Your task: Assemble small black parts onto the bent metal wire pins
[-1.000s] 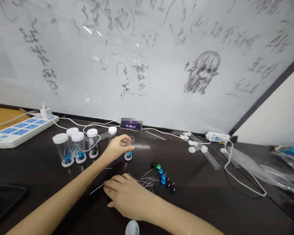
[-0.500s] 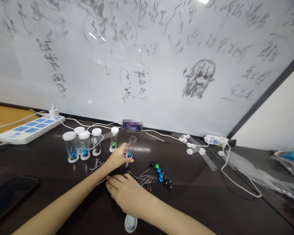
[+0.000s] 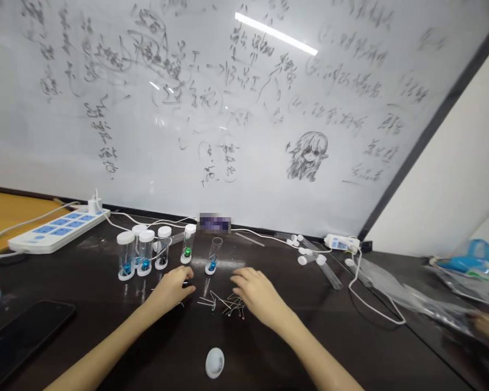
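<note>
Clear open tube (image 3: 214, 251), blue bead (image 3: 212, 266) inside, 5 capped vials (image 3: 146, 253)

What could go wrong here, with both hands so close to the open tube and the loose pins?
The uncapped tube stands upright just beyond the left hand and the right hand; a brush might tip it and spill the blue piece inside. The thin pins lie loose by the right hand and could scatter. The white cap lies between the forearms and might get knocked away.
</note>
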`<state>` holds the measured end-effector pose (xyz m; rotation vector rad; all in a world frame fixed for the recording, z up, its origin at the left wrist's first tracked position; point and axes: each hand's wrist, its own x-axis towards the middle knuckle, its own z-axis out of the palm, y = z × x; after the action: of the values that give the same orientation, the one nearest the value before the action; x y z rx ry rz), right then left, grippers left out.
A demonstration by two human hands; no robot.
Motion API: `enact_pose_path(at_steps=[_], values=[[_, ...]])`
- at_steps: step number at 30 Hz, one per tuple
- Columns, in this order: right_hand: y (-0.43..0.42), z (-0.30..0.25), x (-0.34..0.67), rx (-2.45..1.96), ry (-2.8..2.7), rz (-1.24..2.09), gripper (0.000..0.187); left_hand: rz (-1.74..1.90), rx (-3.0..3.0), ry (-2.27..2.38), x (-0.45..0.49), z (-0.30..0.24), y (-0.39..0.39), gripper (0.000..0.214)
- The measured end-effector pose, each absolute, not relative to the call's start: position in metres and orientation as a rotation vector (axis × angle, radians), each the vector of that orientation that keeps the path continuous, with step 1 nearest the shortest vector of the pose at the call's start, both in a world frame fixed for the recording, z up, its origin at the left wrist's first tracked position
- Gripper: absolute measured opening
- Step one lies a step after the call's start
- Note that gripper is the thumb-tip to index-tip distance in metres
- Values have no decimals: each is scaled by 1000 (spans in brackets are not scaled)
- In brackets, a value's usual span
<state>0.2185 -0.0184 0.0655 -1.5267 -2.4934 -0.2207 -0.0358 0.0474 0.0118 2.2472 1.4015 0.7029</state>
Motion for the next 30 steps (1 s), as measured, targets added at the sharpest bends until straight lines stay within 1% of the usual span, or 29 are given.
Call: enact_pose_path(at_steps=[2, 3, 6, 10, 16, 19, 22, 24, 27, 29, 30], values=[[-9, 67, 256, -1685, -2377, -261, 22, 628, 2292, 1395, -33, 16, 45, 12], [-4, 67, 277, -1781, -2295, -289, 25, 582, 2317, 1384, -33, 18, 43, 12], [13, 62, 341, -2097, -2002, -381, 31, 434, 2385, 1360, -36, 25, 39, 20], [36, 50, 404, -2372, -1726, -508, 27, 300, 2435, 1390, -42, 26, 36, 27], [96, 43, 442, -2468, -1642, -631, 28, 226, 2470, 1449, -44, 19, 35, 37], [136, 44, 454, -2498, -1635, -598, 29, 147, 2476, 1537, -41, 19, 32, 42], [172, 42, 466, -2543, -1611, -519, 28, 40, 2475, 1650, -34, 21, 32, 55], [190, 37, 473, -2568, -1584, -463, 28, 1, 2432, 1743, -28, 27, 34, 54], [204, 28, 480, -2578, -1547, -382, 28, 237, 2422, 1683, -20, 47, 34, 29], [206, 25, 485, -2541, -1556, -333, 29, 565, 2392, 1441, -23, 63, 28, 17], [206, 25, 487, -2511, -1568, -308, 29, 738, 2348, 1335, -29, 69, 23, 15]])
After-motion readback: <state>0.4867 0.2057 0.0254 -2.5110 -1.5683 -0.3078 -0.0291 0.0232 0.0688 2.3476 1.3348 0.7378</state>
